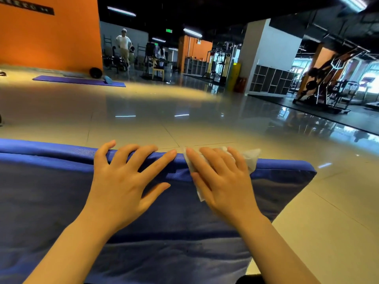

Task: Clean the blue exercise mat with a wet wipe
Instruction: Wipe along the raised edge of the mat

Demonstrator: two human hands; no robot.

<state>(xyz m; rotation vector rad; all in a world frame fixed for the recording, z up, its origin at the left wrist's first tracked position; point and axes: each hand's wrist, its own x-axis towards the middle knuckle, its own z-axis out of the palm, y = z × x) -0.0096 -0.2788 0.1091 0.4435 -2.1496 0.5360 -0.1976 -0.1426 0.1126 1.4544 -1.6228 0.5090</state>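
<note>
The blue mat (pixel 61 191) lies on the glossy tiled floor (pixel 155 119), filling the near foreground, its far edge raised as a padded rim. A white wipe (pixel 251 158) is draped over that rim near the mat's right corner. The right hand (pixel 223 181) presses flat on the wipe, fingers straight and slightly spread. Just beside it, the left hand (pixel 125 179) rests on the mat, fingers apart, tips hooked over the rim. Well away on the floor lies a purple mat (pixel 78 80) beside an orange wall (pixel 51 37); gym machines (pixel 328 89) stand far right.
</note>
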